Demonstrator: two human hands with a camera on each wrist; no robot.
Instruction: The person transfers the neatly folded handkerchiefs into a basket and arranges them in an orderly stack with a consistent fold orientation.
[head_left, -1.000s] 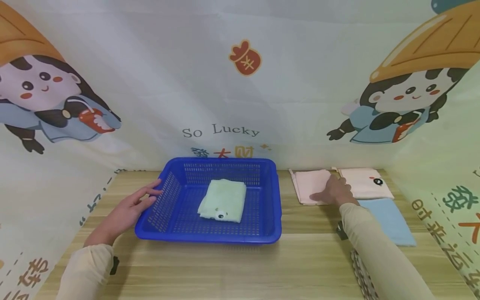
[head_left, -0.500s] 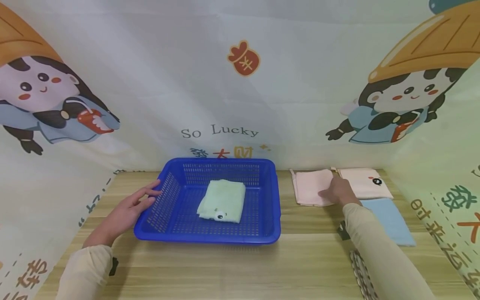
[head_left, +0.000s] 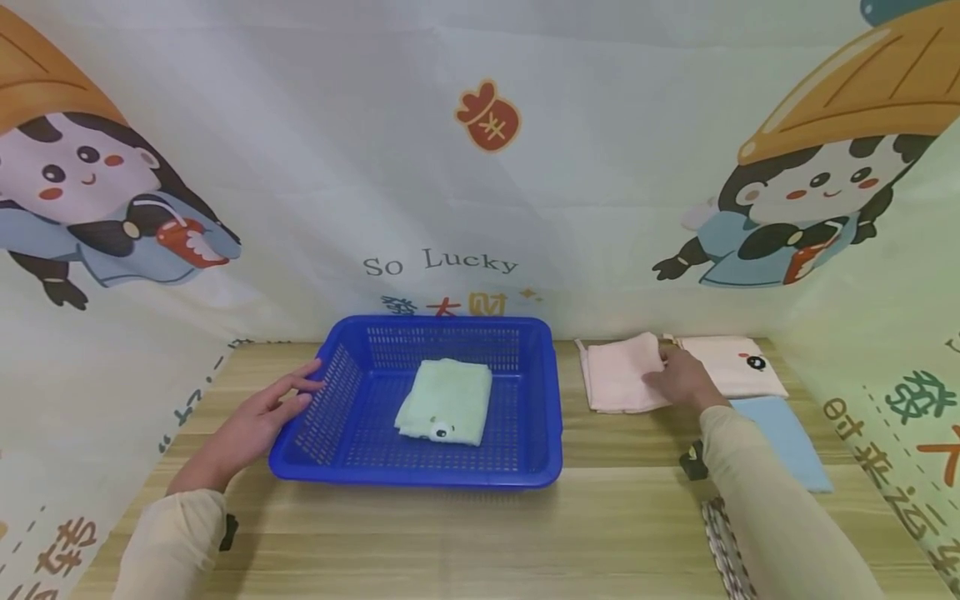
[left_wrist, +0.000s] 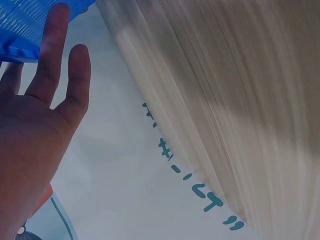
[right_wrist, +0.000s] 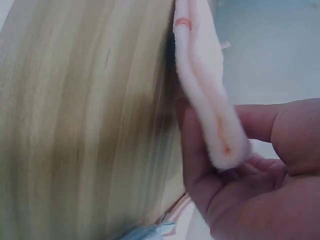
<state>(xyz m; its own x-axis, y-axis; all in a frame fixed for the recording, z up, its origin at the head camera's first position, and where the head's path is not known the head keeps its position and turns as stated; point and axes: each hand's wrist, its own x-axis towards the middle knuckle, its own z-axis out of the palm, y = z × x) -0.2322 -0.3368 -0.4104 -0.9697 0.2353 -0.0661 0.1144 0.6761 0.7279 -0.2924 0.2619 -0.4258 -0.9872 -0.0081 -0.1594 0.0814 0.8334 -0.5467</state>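
My right hand pinches the right edge of a folded pale pink towel, which is lifted there. In the right wrist view the thumb and fingers take the towel's thick fold from both sides. My left hand rests extended fingers against the left rim of a blue plastic basket. The left wrist view shows those fingers fairly straight at the basket's edge. Inside the basket lies a folded mint-green towel with a small animal face.
Right of the held towel lies another pale pink towel with a dark eye print. A blue towel lies in front of it, partly behind the right sleeve. A brown-and-white patterned item sits near the right forearm. Printed cloth walls in the wooden table.
My right hand has gone from lying over the pink towel to its right edge and now grips and raises that edge. My left hand and the basket stay put.
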